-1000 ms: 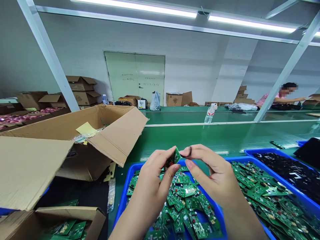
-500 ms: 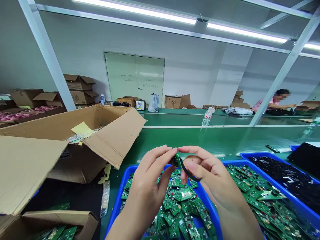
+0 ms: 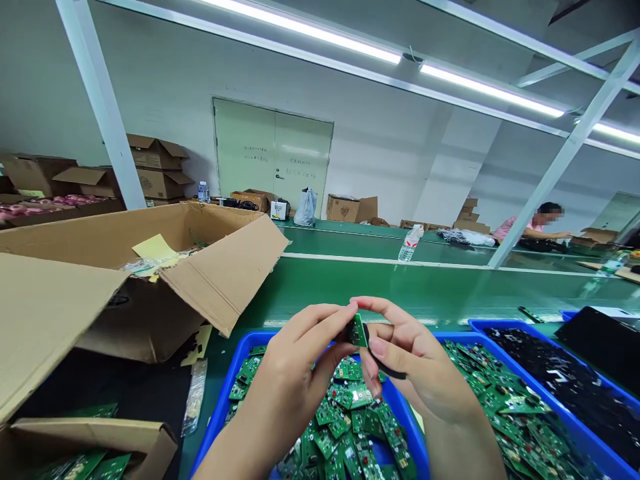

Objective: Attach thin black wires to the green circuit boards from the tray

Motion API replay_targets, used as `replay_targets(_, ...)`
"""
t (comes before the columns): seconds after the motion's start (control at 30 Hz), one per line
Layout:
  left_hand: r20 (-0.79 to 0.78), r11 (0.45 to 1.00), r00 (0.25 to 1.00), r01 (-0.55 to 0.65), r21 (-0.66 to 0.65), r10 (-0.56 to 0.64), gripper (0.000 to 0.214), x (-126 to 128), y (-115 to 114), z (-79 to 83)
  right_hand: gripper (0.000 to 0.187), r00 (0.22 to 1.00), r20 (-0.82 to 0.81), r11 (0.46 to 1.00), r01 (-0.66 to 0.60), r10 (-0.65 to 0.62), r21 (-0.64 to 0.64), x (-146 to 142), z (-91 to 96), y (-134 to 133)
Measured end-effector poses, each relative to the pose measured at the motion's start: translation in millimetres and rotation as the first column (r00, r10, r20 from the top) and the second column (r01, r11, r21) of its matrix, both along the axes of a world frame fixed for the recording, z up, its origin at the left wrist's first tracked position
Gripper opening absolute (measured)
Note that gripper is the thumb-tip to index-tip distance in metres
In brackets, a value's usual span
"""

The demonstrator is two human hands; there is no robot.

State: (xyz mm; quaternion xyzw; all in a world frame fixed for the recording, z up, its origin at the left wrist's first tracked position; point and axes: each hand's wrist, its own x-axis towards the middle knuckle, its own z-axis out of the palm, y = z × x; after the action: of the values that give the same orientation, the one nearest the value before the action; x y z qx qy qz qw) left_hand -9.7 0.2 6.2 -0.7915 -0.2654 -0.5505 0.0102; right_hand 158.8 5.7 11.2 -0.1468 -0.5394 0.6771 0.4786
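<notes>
Both my hands are raised above a blue plastic tray (image 3: 220,407) heaped with green circuit boards (image 3: 345,417). My left hand (image 3: 285,373) pinches a small green circuit board (image 3: 357,331) at its left side. My right hand (image 3: 415,367) meets it from the other side, its fingers around a thin black strip (image 3: 387,363) that curves down from the board. My fingers hide part of the board and the strip.
A second blue tray (image 3: 560,427) of green boards and a third holding black parts (image 3: 565,373) lie to the right. An open cardboard box (image 3: 175,247) stands left, beside a green conveyor belt (image 3: 400,287). A co-worker (image 3: 530,230) sits far right.
The board has turned in my fingers, and the black strip now runs closer along my right hand. My hands have moved slightly lower, and the view has tilted.
</notes>
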Motion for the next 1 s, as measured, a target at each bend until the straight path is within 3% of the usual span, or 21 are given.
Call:
replay_targets(0.17, -0.008, 0.998, 0.998, 0.057, -0.034, -0.057, 0.035, -1, 0, 0.5, 0.033, 0.992, 0.064, 0.993, 0.101, -0.105, 0.060, 1, -3.8, -3)
replay_targets(0.37, -0.028, 0.998, 0.999, -0.016, -0.060, 0.015, 0.029, -2, -1, 0.2, 0.031, 0.948, 0.125, 0.949, 0.274, -0.294, 0.155, -4, -7.5, -2)
replay_targets(0.6, -0.027, 0.985, 0.999, -0.025, -0.170, 0.021, 0.027, -3, -1, 0.9, 0.029, 0.903, 0.181, 0.906, 0.341, -0.390, 0.252, -7, -9.0, -3)
replay_targets(0.8, 0.050, 0.961, 0.998, 0.049, -0.271, -0.037, 0.024, -6, -1, 0.0, 0.023, 0.904, 0.177, 0.906, 0.342, -0.390, 0.250, -7, -11.3, -3)
replay_targets(1.0, 0.214, 0.938, 0.969, 0.185, -0.294, -0.124, 0.027, -3, -5, 3.3, 0.031, 0.902, 0.239, 0.926, 0.311, -0.358, 0.215, -6, -11.9, 2)
